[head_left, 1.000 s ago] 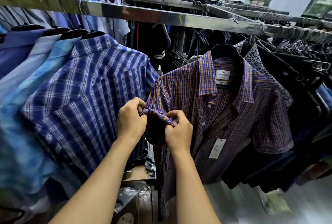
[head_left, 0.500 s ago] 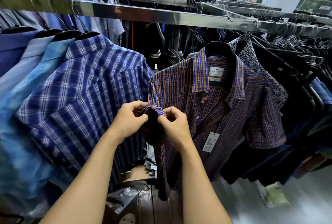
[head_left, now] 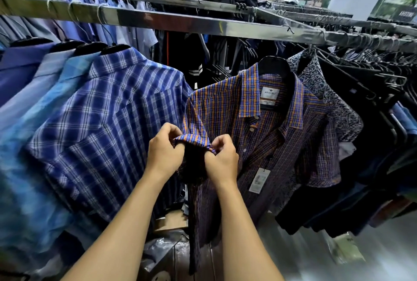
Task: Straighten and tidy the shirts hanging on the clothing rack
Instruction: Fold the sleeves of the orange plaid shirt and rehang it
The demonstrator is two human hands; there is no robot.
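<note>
My left hand (head_left: 165,152) and right hand (head_left: 222,159) pinch the cuff (head_left: 194,142) (mid-frame); tugging hard could slide the shirt (head_left: 270,136) off its hanger (head_left: 274,65).

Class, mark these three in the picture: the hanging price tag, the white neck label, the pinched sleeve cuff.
price tag (head_left: 259,179), head view, middle of the paper card.
neck label (head_left: 270,94), head view, on the printed brand name.
sleeve cuff (head_left: 194,140), head view, folded orange-and-blue edge.
</note>
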